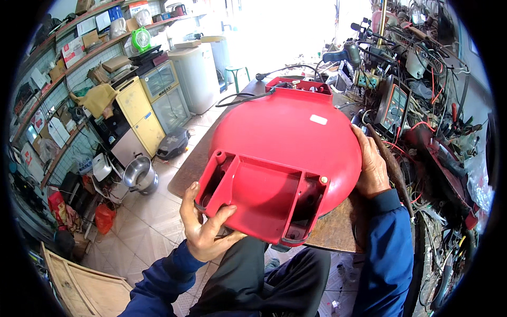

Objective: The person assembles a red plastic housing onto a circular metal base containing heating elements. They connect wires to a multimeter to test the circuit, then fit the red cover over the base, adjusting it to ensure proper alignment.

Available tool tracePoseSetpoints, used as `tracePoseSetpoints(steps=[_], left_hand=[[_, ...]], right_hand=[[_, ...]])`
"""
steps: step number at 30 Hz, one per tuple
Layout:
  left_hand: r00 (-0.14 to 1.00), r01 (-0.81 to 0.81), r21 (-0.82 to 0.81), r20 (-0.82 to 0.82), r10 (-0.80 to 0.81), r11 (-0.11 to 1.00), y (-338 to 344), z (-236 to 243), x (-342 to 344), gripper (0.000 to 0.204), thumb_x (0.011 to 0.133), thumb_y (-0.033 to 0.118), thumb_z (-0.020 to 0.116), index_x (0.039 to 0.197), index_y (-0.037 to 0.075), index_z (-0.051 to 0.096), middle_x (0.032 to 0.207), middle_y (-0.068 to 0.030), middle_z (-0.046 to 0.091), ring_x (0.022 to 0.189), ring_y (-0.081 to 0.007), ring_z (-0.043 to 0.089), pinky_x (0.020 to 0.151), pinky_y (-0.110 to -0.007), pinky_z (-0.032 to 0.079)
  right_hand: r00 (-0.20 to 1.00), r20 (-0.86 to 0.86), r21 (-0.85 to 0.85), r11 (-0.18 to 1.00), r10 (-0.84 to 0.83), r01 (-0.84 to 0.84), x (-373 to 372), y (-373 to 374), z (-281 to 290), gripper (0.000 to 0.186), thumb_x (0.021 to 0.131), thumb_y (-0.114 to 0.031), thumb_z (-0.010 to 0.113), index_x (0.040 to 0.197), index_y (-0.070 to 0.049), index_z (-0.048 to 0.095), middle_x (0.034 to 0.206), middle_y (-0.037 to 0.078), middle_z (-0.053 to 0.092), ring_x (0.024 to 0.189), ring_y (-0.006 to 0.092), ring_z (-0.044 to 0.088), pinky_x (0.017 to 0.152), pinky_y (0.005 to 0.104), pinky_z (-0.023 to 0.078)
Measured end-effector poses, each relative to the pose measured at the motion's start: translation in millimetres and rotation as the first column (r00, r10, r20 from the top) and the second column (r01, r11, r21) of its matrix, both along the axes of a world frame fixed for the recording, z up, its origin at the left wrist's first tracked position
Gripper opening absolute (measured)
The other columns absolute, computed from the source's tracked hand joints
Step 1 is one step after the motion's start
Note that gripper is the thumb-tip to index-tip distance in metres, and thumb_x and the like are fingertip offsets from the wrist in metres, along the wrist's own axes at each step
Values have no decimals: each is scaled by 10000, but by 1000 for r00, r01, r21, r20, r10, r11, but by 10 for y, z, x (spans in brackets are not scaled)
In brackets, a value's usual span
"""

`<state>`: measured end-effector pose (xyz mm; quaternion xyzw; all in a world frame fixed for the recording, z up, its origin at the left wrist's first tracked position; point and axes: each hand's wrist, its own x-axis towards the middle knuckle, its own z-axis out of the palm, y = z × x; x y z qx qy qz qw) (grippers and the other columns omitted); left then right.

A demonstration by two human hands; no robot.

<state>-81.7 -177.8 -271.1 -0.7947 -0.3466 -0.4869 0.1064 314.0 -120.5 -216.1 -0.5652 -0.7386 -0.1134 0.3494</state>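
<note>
A round red plastic appliance (285,137) lies on a brown wooden table (338,232), its near hollow housing overhanging the front edge. My left hand (208,224) grips the housing's left corner, thumb and fingers curved around it. My right hand (372,166) holds the appliance's rounded right side, fingertips against the rim. A black cord (243,98) runs from the red box section at the far end, where small parts show inside. The underside of the appliance is hidden.
Cluttered tools, wires and a meter (391,105) crowd the right. On the tiled floor at left stand a steel pot (138,174) and a black appliance (172,142). Cabinets (134,113) and loaded shelves line the left wall; a green stool (237,73) is behind.
</note>
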Motion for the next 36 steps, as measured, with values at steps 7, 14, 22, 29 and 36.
tracePoseSetpoints(steps=[7,14,22,29,36], left_hand=[[1000,3,-18,-1,-3,1000,45,-57,-62,720,527,274,1032,1160,151,714,1605,-315,164,1473,-533,294,1155,-573,388],[998,11,9,-57,-10,1000,58,134,-89,727,561,322,1019,1183,124,700,1617,-352,156,1432,-531,379,1131,-555,420],[997,70,66,-20,-69,995,366,596,-98,732,567,315,1015,1167,84,666,1636,-333,189,1400,-483,460,1103,-523,452],[993,97,255,-89,-76,962,807,1150,-151,731,619,342,967,1223,81,648,1568,-290,354,1386,-437,486,1060,-487,480],[974,222,82,20,-224,972,1032,1584,-14,708,762,432,895,1200,-58,631,1570,-259,323,1193,-247,632,998,-369,548]], right_hand=[[999,15,47,998,47,-48,23,82,-83,892,807,-144,789,1577,-116,341,1267,227,660,1147,406,655,955,458,536],[979,-147,9,990,140,-141,-27,96,-61,918,798,-159,820,1579,-73,343,1323,223,652,1221,374,648,1006,427,525],[890,-389,96,971,239,-219,-71,84,3,823,782,93,741,1534,2,419,1461,190,580,1355,248,562,1113,358,448],[650,-698,144,948,301,-285,-153,157,40,810,825,94,779,1545,-66,444,1172,92,709,1033,145,676,945,305,549],[561,-739,190,915,372,-356,-25,337,147,756,881,69,738,1559,-91,442,1120,100,737,1002,132,670,914,288,548]])
